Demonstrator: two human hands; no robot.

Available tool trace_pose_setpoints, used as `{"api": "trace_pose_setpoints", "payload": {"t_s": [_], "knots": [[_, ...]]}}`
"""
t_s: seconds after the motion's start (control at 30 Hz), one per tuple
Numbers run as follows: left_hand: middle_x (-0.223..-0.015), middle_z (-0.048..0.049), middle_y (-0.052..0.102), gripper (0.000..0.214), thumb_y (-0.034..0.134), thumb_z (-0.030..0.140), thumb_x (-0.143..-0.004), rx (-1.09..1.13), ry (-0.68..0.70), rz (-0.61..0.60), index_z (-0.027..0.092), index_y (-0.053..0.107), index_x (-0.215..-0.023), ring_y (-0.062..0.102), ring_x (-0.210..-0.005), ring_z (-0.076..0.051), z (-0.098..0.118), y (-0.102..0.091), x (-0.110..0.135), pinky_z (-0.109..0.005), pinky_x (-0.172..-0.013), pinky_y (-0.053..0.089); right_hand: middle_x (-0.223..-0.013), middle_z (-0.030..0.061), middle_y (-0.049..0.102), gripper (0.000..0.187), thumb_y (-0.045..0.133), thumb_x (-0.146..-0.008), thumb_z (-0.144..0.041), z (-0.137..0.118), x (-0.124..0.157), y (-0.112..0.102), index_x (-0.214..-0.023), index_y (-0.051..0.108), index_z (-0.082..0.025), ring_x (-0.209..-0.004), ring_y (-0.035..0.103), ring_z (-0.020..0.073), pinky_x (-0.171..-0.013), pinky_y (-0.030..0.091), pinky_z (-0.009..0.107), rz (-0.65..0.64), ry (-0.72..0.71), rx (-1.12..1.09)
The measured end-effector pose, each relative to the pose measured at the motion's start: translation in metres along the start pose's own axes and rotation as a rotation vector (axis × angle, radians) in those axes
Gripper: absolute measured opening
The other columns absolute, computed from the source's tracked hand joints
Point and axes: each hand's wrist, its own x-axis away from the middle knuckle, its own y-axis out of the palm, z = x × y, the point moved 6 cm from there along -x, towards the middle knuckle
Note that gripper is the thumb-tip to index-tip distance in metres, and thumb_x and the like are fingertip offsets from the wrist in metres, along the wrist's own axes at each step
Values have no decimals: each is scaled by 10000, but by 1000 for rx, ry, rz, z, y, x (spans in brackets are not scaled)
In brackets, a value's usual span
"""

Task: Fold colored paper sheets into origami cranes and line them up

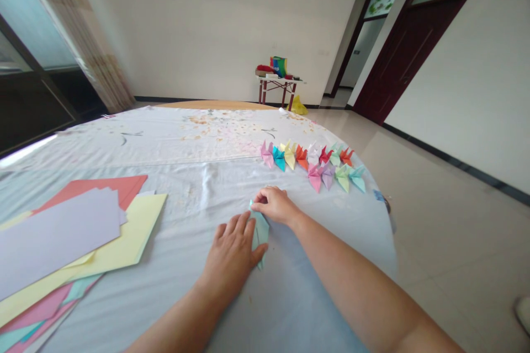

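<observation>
A small piece of folded mint-green origami paper (260, 230) lies on the tablecloth in front of me, its narrow points toward and away from me. My left hand (234, 245) rests flat over its left side, fingers stretched out and the thumb across its lower part. At the far tip my right hand (271, 204) is closed in a pinch on the paper. Part of the folded piece is hidden under my left fingers. Beyond my hands, two rows of folded paper cranes stand on the table, among them a pink crane (315, 176) and a teal crane (279, 159).
Sheets of coloured paper lie in a loose pile at the left, with a lilac sheet (62, 237) on top and a red sheet (132, 187) behind. A pale cloth (165, 143) covers the round table. A small side table (281, 81) stands by the far wall.
</observation>
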Motion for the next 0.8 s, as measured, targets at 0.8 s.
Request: {"api": "trace_pose_setpoints", "payload": {"t_s": [0.8], "knots": [[-527,20,590,311,666,452,-614,1156,-516,207,149,668,-683,468,-452,-89,-44,-6,-13,-189,-423,330,-609,-42,544,328,708,-611,-427,-16,15,-5,-713,592,-137,-567,462,75,-574,353,210,-216,58,-911]]}}
